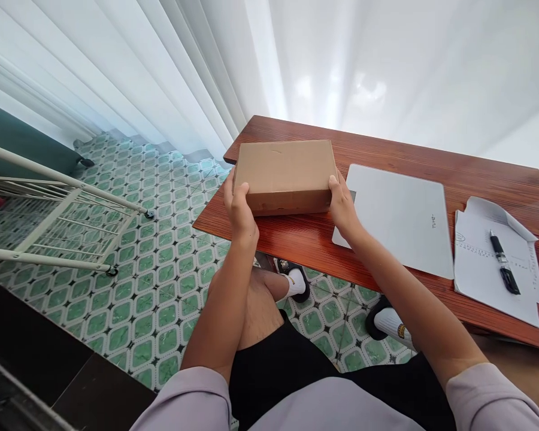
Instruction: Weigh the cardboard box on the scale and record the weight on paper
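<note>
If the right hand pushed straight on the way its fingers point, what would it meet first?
The right hand already presses on the cardboard box at its right end, fingers pointing away over the table. So the box comes first; depth beyond is unclear.

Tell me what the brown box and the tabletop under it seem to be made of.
The closed brown rectangular box, held at its ends by the left hand and right hand, looks like matte cardboard: dull tan faces, creased edges. The reddish-brown tabletop looks like glossy wood or wood-grain laminate: streaked grain, window glare.
</note>
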`<state>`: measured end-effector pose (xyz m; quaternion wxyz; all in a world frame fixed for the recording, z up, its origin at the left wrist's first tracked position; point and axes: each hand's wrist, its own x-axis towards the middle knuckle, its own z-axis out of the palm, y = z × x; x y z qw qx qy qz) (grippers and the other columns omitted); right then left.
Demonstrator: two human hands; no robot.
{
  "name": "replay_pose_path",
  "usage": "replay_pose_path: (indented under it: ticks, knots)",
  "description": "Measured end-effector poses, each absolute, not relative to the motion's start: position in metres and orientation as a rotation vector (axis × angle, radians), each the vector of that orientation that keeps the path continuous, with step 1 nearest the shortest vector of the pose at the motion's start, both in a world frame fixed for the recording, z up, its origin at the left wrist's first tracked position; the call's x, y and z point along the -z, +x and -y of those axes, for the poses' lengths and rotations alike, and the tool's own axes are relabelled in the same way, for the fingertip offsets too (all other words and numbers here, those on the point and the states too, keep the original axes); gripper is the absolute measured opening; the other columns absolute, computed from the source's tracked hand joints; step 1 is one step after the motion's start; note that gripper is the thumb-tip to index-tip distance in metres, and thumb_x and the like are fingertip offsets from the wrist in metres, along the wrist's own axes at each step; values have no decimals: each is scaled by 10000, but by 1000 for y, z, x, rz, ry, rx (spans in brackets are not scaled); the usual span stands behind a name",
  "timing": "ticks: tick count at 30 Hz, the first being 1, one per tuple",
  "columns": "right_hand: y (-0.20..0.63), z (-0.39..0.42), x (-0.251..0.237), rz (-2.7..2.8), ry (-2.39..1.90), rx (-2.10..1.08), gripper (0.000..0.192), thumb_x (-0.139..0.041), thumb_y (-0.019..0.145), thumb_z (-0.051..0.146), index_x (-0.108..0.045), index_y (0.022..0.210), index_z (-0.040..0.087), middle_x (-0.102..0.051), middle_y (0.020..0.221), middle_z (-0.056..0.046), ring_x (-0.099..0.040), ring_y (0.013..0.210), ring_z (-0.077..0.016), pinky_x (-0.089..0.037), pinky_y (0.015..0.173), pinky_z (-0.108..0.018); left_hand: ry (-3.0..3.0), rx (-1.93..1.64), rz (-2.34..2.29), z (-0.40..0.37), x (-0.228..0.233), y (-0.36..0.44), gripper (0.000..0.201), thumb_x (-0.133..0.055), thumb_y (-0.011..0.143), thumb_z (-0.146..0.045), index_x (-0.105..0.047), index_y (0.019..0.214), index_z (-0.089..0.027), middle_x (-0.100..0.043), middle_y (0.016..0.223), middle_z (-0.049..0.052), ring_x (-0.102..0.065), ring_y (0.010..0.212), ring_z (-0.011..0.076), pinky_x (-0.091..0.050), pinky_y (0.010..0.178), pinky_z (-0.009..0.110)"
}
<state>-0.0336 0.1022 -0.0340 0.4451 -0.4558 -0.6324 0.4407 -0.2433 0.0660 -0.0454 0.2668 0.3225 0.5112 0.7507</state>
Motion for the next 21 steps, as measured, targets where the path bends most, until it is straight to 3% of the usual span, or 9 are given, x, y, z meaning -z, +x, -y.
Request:
replay_pose_path:
  ticks: [4,14,21]
  knots:
    - [-34,-101,25,1567,-1074,-1096,550,-290,1049,489,-409,1538,267,-370,1625,3,-295,1518,-187,-221,1286,-405,891,-2048,-1341,-67,49,-246,557,-567,781,-300,-560,1331,-217,-535,1464,61,-435,1425,266,-356,1208,396]
    - [-12,-93,2,1623,-1061,-972,594,-245,1066,603,-370,1566,308,-361,1626,21,-270,1529,-182,-233,1285,-419,966,-2039,-1205,-66,32,-224,564,-573,803,-329,-540,1360,-247,-539,1458,31,-455,1416,258,-401,1183,365]
    - [23,-78,-20,1639,-1061,-884,576,-253,1072,636,-334,1585,389,-362,1622,69,-236,1547,-220,-226,1290,-451,1147,-1980,-1062,-65,17,-196,511,-592,858,-378,-576,1354,-256,-511,1493,21,-392,1465,275,-371,1214,392]
